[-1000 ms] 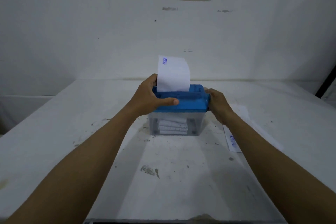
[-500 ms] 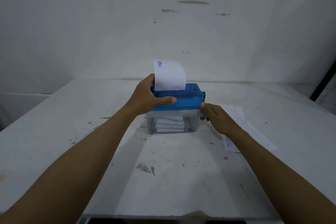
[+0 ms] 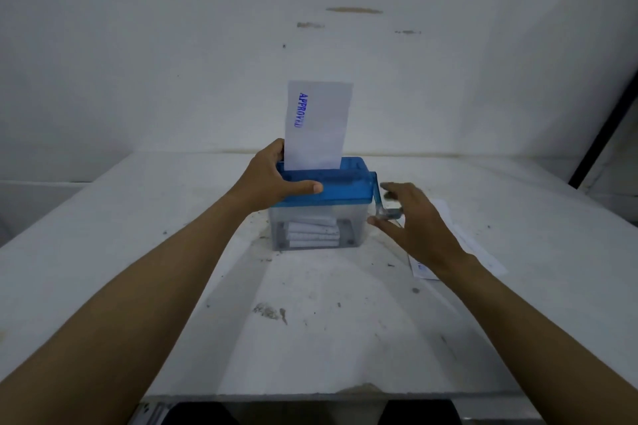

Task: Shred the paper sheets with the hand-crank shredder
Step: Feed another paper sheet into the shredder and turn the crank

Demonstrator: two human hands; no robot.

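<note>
The hand-crank shredder point(image 3: 340, 190) has a blue top and a clear bin holding white shredded paper point(image 3: 312, 235). It stands mid-table. A white paper sheet point(image 3: 319, 134) with a blue "APPROVED" stamp stands upright in its slot. My left hand point(image 3: 271, 181) grips the left end of the blue top, thumb along the front. My right hand point(image 3: 416, 222) is beside the shredder's right end with fingers spread. Its thumb and fingers lie either side of the crank handle point(image 3: 383, 209), which hangs downward, and do not close on it.
More paper sheets point(image 3: 462, 241) lie flat on the table to the right, partly under my right wrist. The white table point(image 3: 310, 338) is scuffed and ends at a white wall close behind the shredder. Its front edge is near me.
My right hand left the right end of the blue top, dropped to the crank and now has its fingers spread. The sheet stands straighter. My left hand kept its grip.
</note>
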